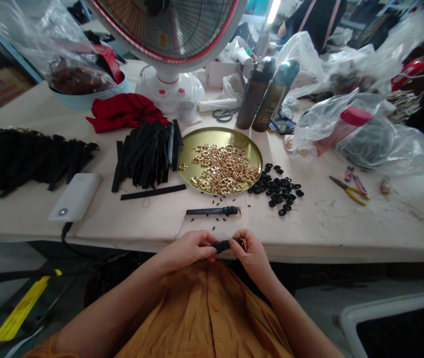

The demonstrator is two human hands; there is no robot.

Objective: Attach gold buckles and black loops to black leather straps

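Note:
My left hand [191, 247] and my right hand [251, 251] are both closed on one short black strap [222, 245], held between them at the table's front edge. A glint of gold shows at the strap's right end under my right fingers. A second black strap with a gold buckle [213, 211] lies flat on the table just beyond my hands. Farther back sit a gold round tray [197, 139] holding several gold buckles [222, 169], a heap of black loops [277, 189] to its right, and a pile of black straps [146, 154] to its left.
A white fan [169, 44] stands at the back centre, with a red cloth [124, 112] beside it and two dark bottles [266, 94] to the right. Yellow-handled pliers [349, 189] lie at the right. A white power bank [75, 196] and more black straps [29, 156] lie left. Plastic bags crowd the back right.

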